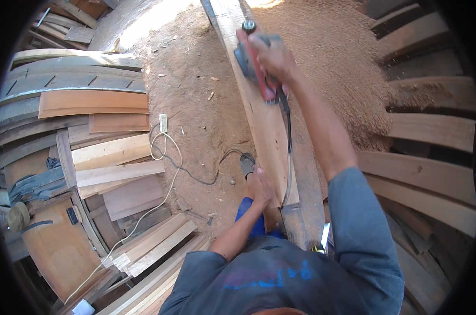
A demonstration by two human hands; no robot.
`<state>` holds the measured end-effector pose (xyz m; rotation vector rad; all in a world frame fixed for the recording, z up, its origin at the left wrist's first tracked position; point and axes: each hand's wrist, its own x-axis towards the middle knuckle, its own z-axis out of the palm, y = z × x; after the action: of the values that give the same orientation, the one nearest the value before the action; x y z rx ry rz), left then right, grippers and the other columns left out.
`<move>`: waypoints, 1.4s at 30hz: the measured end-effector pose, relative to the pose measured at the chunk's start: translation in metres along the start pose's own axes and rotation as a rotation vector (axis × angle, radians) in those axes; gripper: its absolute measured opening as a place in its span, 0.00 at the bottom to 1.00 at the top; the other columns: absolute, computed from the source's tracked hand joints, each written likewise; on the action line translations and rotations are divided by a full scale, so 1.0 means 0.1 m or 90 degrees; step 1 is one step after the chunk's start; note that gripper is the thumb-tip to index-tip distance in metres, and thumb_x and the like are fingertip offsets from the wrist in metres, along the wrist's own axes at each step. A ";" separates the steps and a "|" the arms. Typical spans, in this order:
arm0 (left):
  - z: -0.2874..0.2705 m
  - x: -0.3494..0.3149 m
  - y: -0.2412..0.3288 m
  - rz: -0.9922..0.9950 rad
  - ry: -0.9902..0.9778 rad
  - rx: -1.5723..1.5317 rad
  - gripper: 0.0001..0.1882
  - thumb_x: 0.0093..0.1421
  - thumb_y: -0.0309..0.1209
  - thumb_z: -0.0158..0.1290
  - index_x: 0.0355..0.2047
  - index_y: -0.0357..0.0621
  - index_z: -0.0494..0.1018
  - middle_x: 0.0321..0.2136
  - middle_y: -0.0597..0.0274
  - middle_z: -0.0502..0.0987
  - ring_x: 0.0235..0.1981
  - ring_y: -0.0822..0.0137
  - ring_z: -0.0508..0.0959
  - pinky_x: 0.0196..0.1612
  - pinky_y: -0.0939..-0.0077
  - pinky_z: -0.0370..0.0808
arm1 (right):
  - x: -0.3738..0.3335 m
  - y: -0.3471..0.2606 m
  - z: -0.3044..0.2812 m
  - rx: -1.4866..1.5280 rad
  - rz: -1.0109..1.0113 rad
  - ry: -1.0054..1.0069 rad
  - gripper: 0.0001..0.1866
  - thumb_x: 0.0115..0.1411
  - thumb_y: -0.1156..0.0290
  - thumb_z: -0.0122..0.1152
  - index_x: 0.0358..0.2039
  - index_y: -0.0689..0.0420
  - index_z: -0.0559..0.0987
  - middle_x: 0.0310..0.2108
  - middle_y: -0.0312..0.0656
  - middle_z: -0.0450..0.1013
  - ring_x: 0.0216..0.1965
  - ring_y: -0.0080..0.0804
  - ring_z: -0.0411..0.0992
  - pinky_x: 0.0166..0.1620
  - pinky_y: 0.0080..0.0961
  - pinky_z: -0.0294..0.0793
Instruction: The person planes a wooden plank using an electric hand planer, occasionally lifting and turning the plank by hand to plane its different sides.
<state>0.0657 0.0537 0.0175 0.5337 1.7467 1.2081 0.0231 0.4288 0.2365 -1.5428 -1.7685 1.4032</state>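
One shirt [259, 268]: dark grey, with blue and dull-red lettering on its front.
Planer [252, 60]: red and dark, slightly blurred, a round black knob at its far end; it sat on the far part of the plank [269, 136].
Plank look: long, pale, marked with a few small dark spots, lying lengthwise on the worn surface [307, 210].
Right hand [272, 56]: wrapped around the planer's handle.
Left hand [261, 188]: at the plank's near left edge; whether its fingers gripped could not be told.
Cord [290, 131]: dark, running from the planer toward the person.
Socket strip [163, 123]: white, on the floor [201, 126], beside a looped pale cable [181, 157].
Shavings [327, 52]: spread thickly right of the plank.
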 end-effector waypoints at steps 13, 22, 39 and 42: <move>0.03 0.09 -0.01 -0.068 -0.001 0.031 0.32 0.78 0.46 0.26 0.42 0.31 0.73 0.35 0.48 0.78 0.37 0.61 0.75 0.42 0.61 0.74 | 0.19 -0.03 0.03 0.344 -0.108 -0.094 0.11 0.67 0.58 0.60 0.33 0.52 0.79 0.17 0.36 0.70 0.10 0.28 0.64 0.12 0.27 0.59; -0.29 0.19 0.03 -0.128 -0.046 -0.287 0.41 0.71 0.64 0.26 0.74 0.54 0.49 0.59 0.43 0.72 0.58 0.47 0.74 0.61 0.56 0.69 | -2.73 1.50 0.03 0.030 -0.100 -0.149 0.35 0.63 0.52 0.62 0.62 0.61 0.65 0.45 0.50 0.77 0.49 0.40 0.76 0.52 0.39 0.74; -0.33 -0.16 0.28 -0.263 -0.149 -0.522 0.48 0.70 0.67 0.28 0.76 0.43 0.37 0.71 0.35 0.52 0.68 0.42 0.61 0.71 0.53 0.58 | -1.99 0.67 -0.05 -0.132 0.003 -0.067 0.33 0.66 0.42 0.55 0.57 0.57 0.76 0.37 0.48 0.81 0.37 0.39 0.80 0.41 0.37 0.78; -0.41 -0.18 0.21 -0.258 -0.171 -0.503 0.47 0.71 0.66 0.27 0.76 0.41 0.38 0.70 0.38 0.55 0.68 0.44 0.61 0.70 0.53 0.59 | -1.70 0.65 0.04 0.214 -0.021 -0.136 0.25 0.70 0.46 0.51 0.45 0.57 0.80 0.27 0.33 0.76 0.24 0.20 0.74 0.30 0.22 0.74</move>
<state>0.0367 0.0283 0.0480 -0.1250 0.9662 1.3268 0.1043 0.2660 0.2299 -1.2208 -1.5596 1.7963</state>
